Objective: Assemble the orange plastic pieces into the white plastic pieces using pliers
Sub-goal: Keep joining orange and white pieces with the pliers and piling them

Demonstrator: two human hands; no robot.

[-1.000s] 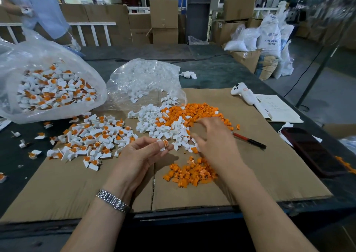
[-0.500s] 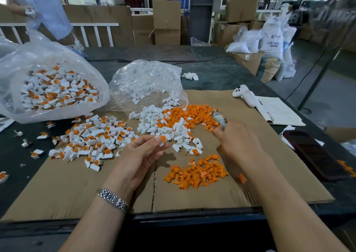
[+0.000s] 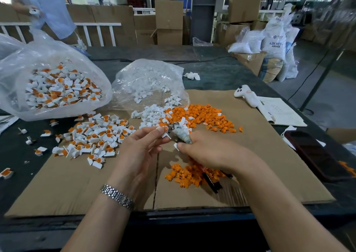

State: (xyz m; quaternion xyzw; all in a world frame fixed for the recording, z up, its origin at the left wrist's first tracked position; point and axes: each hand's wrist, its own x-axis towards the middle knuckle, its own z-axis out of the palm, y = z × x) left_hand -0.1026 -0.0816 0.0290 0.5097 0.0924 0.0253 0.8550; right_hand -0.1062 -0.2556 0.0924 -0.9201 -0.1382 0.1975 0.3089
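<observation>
The left hand (image 3: pixel 142 147) pinches a small white plastic piece with an orange insert (image 3: pixel 165 129) at its fingertips. Just right of it, the right hand (image 3: pixel 210 152) grips the grey-headed, dark-handled pliers (image 3: pixel 180 134), whose long axis points up-left, nose touching the piece.

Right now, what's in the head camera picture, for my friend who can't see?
Two hands meet over a cardboard sheet: the left hand pinches a small white-and-orange piece while the right hand grips pliers against it. Heaps of white and orange pieces surround them.
</observation>
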